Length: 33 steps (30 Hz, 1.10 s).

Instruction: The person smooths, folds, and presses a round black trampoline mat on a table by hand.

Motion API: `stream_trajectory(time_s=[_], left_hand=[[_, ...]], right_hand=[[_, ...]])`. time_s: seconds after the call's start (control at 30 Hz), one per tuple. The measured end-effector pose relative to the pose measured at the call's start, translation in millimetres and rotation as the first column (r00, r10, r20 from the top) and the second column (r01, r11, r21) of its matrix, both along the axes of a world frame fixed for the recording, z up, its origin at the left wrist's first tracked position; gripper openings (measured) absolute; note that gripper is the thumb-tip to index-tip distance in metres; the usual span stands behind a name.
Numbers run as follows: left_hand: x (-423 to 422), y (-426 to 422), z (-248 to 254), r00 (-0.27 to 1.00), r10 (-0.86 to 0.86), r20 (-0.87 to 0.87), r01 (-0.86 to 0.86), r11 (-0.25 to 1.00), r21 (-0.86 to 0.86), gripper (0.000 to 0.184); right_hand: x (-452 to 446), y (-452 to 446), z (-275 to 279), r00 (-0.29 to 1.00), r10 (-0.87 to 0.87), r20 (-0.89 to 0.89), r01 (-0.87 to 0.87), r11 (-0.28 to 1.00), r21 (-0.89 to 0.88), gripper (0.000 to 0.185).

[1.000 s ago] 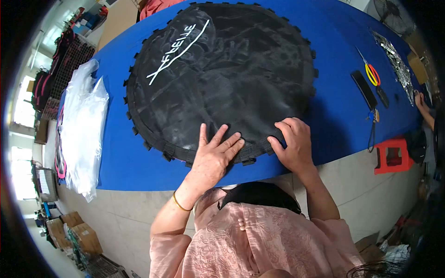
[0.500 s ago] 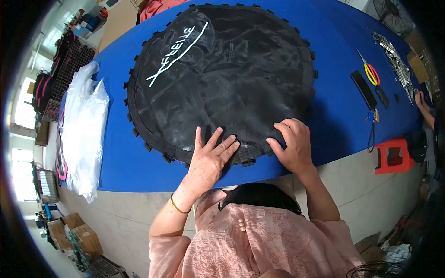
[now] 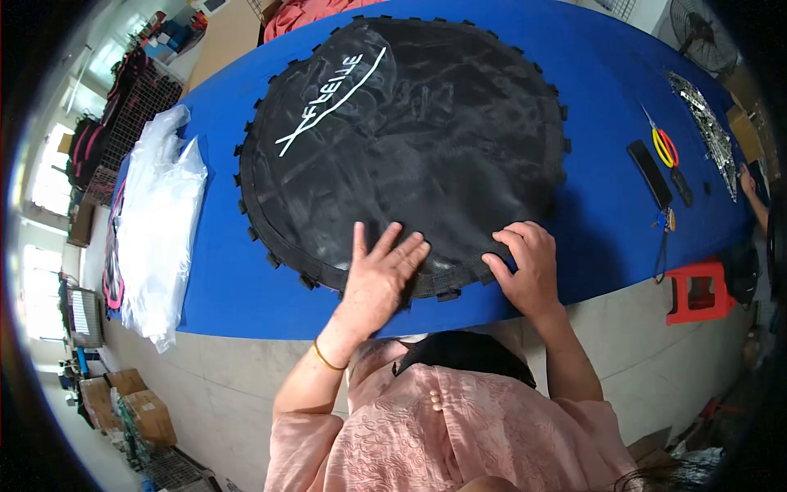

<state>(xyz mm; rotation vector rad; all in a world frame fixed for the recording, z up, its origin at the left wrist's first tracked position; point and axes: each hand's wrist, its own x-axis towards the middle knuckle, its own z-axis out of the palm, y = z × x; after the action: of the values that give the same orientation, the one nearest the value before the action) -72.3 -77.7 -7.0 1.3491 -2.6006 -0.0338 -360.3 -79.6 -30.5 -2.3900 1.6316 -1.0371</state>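
A round black fabric mat (image 3: 426,156) with white lettering and small black tabs around its rim lies on the blue table. My left hand (image 3: 381,271) rests palm down on the mat's near edge, fingers spread, a gold bangle on the wrist. To its right, my right hand (image 3: 529,262) has its fingers curled over the near right edge, thumb and fingertips bent round the rim with the fabric between them.
Clear plastic bags (image 3: 160,230) lie at the left of the blue table (image 3: 607,82). At the right are scissors (image 3: 664,148), a black bar (image 3: 649,174), keys (image 3: 666,220) and silvery strips (image 3: 705,131). A red stool (image 3: 699,293) stands beyond; another person's hand (image 3: 747,182) shows far right.
The whole view has shifted slightly, so the mat and table items appear a little further right and lower. My left hand has moved slightly along the mat; my right hand keeps its place at the rim.
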Motion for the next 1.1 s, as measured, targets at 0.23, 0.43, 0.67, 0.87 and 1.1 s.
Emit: stream_trajectory(time_s=[0.23,0.43,0.67,0.87,1.1], left_hand=[[46.1,-26.0,-2.2,0.981,0.193,0.027,-0.191,0.980,-0.062,0.061],[8.4,4.5,4.7,0.999,0.022,-0.030,-0.019,0.996,0.086,0.059],[-20.7,18.1,3.3,0.998,-0.049,-0.026,0.050,0.996,0.073,0.055],[25.2,23.7,6.1,0.992,0.122,0.014,-0.122,0.990,0.067,0.057],[16.3,27.4,5.6,0.995,0.095,0.009,-0.095,0.992,0.083,0.061]], right_hand=[[5.3,3.6,5.3,1.000,0.006,0.007,-0.006,1.000,0.011,0.030],[28.5,14.0,4.6,0.997,0.069,0.026,-0.071,0.996,0.060,0.025],[25.0,10.8,5.1,0.994,0.091,0.060,-0.096,0.991,0.090,0.029],[25.4,11.5,4.1,0.993,0.087,0.080,-0.093,0.993,0.074,0.028],[27.2,9.3,5.3,0.993,0.094,0.071,-0.098,0.994,0.053,0.028]])
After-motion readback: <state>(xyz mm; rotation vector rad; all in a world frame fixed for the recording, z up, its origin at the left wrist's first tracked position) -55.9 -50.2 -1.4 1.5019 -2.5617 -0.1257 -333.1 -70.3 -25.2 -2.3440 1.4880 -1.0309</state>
